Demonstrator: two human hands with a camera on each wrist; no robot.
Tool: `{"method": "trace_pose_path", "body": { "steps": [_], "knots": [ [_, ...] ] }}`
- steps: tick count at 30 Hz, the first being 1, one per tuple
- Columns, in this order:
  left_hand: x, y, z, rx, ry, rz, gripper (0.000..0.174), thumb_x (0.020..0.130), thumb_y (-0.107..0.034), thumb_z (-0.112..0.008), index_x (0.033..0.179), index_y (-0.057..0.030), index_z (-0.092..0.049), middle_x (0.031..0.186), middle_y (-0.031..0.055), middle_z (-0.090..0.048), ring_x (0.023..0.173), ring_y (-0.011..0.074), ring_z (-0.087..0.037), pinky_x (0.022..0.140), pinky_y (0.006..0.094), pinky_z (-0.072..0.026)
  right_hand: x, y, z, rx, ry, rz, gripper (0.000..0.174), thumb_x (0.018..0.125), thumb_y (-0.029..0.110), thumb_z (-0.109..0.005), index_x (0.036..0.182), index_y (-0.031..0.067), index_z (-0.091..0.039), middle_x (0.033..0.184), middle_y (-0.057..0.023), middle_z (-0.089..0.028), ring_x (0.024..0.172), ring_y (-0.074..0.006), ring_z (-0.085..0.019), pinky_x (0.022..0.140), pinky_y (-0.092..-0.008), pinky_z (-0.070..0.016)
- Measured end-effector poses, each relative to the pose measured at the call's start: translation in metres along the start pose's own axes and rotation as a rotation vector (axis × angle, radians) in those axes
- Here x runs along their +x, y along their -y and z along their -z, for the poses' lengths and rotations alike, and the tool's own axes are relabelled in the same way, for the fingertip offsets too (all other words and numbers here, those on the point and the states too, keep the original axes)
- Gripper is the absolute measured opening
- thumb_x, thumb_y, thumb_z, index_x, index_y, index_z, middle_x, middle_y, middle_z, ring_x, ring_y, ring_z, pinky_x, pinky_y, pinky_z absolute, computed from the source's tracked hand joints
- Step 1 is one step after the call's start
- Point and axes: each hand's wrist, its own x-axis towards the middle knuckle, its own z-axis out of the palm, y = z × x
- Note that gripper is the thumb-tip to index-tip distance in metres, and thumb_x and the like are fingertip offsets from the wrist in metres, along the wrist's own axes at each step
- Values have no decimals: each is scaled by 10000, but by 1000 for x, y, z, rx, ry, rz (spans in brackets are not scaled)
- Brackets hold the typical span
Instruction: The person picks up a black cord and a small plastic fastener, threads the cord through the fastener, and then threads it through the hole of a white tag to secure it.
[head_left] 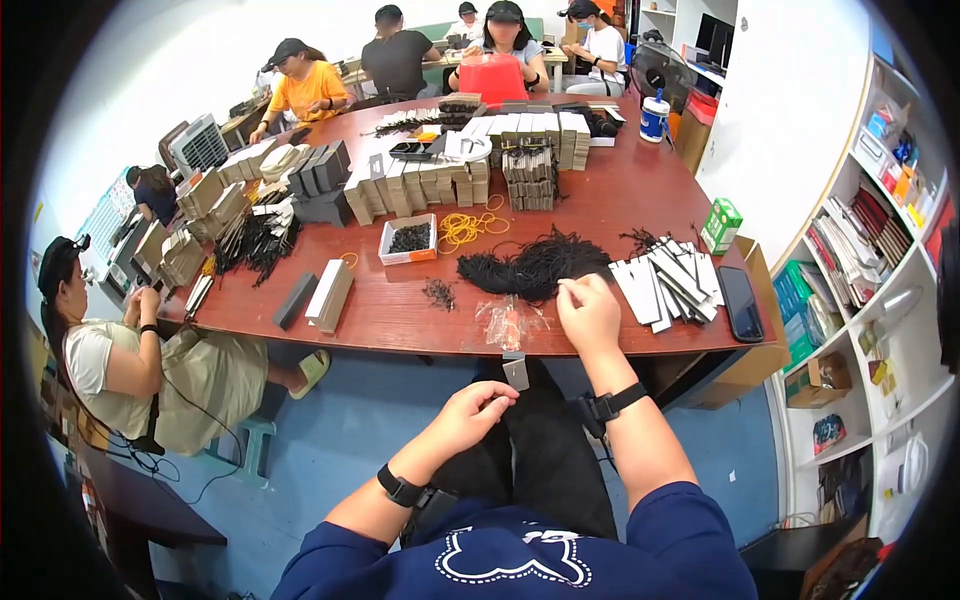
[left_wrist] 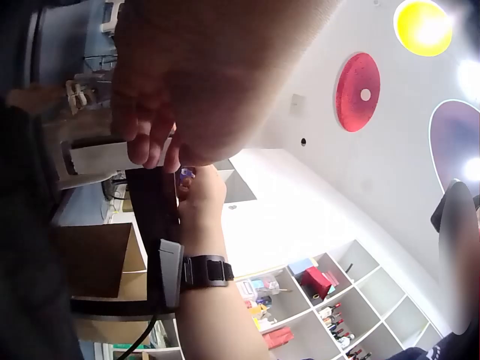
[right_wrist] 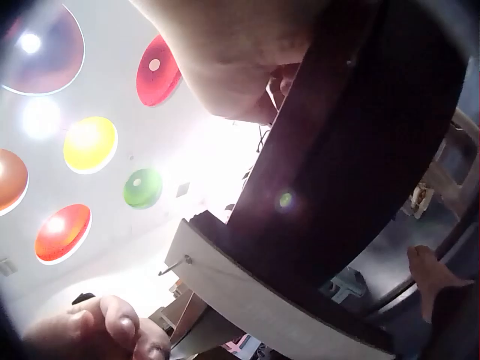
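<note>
while the left hand [head_left: 478, 408] hangs below the near table edge, its fingers curl in and pinch a small pale tag [head_left: 515, 373]. just beyond it a clear plastic bag [head_left: 508, 322] lies on the red-brown table [head_left: 380, 310]. the right hand [head_left: 588, 312] rests at the near edge, fingertips drawn together on a strand from the heap of black strings [head_left: 535, 268]. farther right lie fanned grey cards [head_left: 672, 280] and a dark phone [head_left: 741, 303].
</note>
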Motion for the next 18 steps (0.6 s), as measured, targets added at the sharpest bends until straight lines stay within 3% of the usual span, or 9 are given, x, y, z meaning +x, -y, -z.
{"method": "trace_pose_path", "body": {
  "steps": [3,6,9,10,11,14,18],
  "knots": [
    [5,-5,-5,-59,73,26,215,929,-146,-495,1083,-33,-593,898,23,-598,701,66,-522,644,211,-450,2,-4,8,53,-70,24,36,754,76,-647,783,53,-646,708,-45,-545,574,-162,-536,537,-273,-442],
    [15,-9,-11,-312,94,72,253,941,-172,-481,1133,-34,-571,853,10,-579,628,55,-482,583,199,-416,-7,15,27,597,372,-300,55,822,61,-568,801,11,-581,690,5,-569,587,-44,-501,525,-215,-404],
    [35,-22,-17,-588,-5,95,289,948,-196,-471,1177,-36,-545,794,-9,-545,574,53,-445,538,199,-383,-16,36,45,319,646,-185,99,823,115,-580,847,21,-600,669,-72,-597,572,-133,-558,547,-264,-444],
    [42,-26,-19,-678,-27,128,283,946,-205,-477,1163,-38,-547,754,-21,-518,555,59,-439,521,201,-370,-22,32,44,287,638,-47,131,811,152,-598,869,36,-617,722,-124,-616,618,-230,-603,589,-309,-472],
    [48,-28,-19,-678,-24,126,283,946,-205,-477,1163,-38,-547,754,-21,-518,555,59,-439,521,201,-370,-28,32,44,319,624,-17,134,802,154,-605,874,44,-630,763,-133,-631,670,-278,-618,621,-330,-484],
    [55,-30,-22,-853,-41,195,187,929,-207,-521,1027,-61,-582,741,-38,-516,561,52,-440,524,191,-368,-34,36,54,262,584,72,137,799,152,-610,880,44,-635,762,-132,-633,673,-266,-623,624,-327,-487],
    [50,-24,-12,-884,-110,133,193,920,-190,-544,1019,-35,-602,778,-21,-543,581,46,-476,530,176,-400,-41,29,67,307,709,-128,138,799,145,-633,878,33,-642,702,-99,-622,604,-178,-586,577,-288,-459]
  ]
}}
